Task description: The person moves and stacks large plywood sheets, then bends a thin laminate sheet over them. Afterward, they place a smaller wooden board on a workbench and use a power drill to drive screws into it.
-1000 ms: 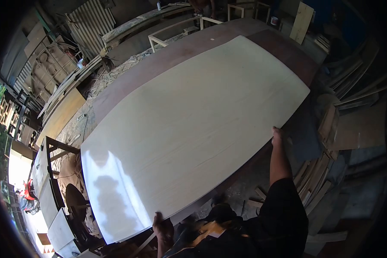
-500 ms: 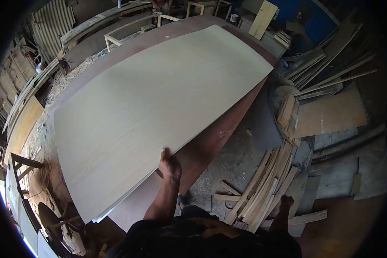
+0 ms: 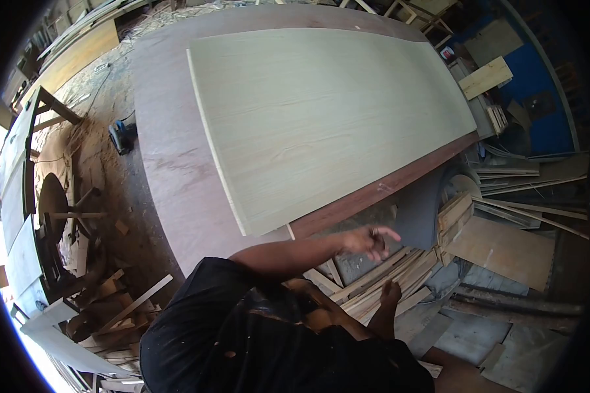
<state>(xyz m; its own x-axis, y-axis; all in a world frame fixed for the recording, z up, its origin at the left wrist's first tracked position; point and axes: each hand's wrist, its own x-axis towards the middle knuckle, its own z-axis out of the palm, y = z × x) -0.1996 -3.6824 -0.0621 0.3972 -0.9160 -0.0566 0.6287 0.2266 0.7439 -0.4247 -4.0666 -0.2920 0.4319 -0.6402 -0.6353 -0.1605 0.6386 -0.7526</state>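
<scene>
A large pale plywood sheet (image 3: 334,124) lies flat on a wider reddish board surface (image 3: 170,164). My left hand (image 3: 372,242) hangs in the air beyond the sheet's near edge, with its fingers apart and nothing in them. The left forearm crosses in front of my body, close to the sheet's near corner. Lower down, my right hand (image 3: 391,293) is loosely curled by my side. In this view it overlaps a pile of wooden strips (image 3: 416,275), and nothing shows in its fingers.
Leaning boards and strips (image 3: 505,252) crowd the right side. A blue power tool (image 3: 120,137) rests on the dusty floor at left, near a table frame (image 3: 56,108). Wood offcuts (image 3: 115,288) are heaped at lower left. Wooden frames (image 3: 413,16) stand at the back.
My left hand has let go of the sheet's near edge and swung right, its fingers opening. The sheet now lies flat on the reddish surface. My view has turned, and my right hand is closer in.
</scene>
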